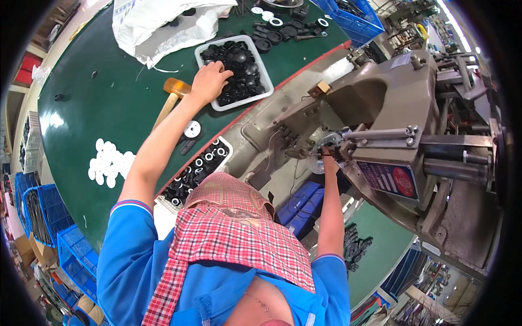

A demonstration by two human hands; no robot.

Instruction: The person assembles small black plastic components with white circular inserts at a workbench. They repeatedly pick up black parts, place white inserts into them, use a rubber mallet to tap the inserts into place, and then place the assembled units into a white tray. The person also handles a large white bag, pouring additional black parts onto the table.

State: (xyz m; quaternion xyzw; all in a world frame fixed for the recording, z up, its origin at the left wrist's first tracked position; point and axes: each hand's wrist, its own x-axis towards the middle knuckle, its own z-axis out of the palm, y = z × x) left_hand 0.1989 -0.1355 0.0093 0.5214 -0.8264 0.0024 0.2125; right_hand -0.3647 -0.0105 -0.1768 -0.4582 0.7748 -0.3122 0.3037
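My left hand (211, 81) lies over the near-left rim of a white plastic tray (265, 76). Its fingers reach in among many black round plastic caps (240, 57), slightly bent and apart, with nothing visibly gripped. My right hand (329, 157) is at the working head of a large grey-brown press machine (402, 92), beside a clear plastic guard (316, 157). The machine's parts hide most of the right fingers, so whatever they touch or hold does not show.
On the green table (76, 130) lie a mallet (175, 89), white discs (111, 160) and a white plastic bag (163, 27). A second tray (228, 145) of black and white parts stands near my body. Blue crates (353, 24) flank the table.
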